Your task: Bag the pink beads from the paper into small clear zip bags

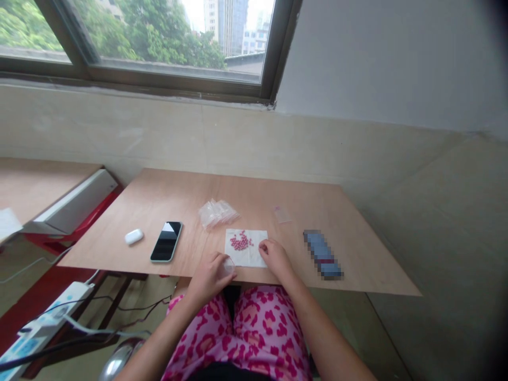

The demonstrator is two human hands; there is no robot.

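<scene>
My left hand (pixel 210 274) is at the front edge of the table, its fingers closed on a small clear plastic bag (pixel 228 265). Just beyond it lies a white sheet (pixel 244 259), perhaps paper or tissue. Several small pink-red beads or pellets (pixel 239 242) are heaped on the sheet, with a few strays to the right. My right hand (pixel 275 258) rests by the sheet's right edge with thumb and fingers pinched together. Whatever may be between those fingertips is too small to make out.
Behind the sheet is a pile of clear plastic bags (pixel 216 212); one small bag (pixel 282 214) lies apart. A phone (pixel 167 242) and a white earbud case (pixel 134 236) are left, a blurred-out dark phone-like object (pixel 323 255) right. A power strip (pixel 51 312) with cables sits lower left.
</scene>
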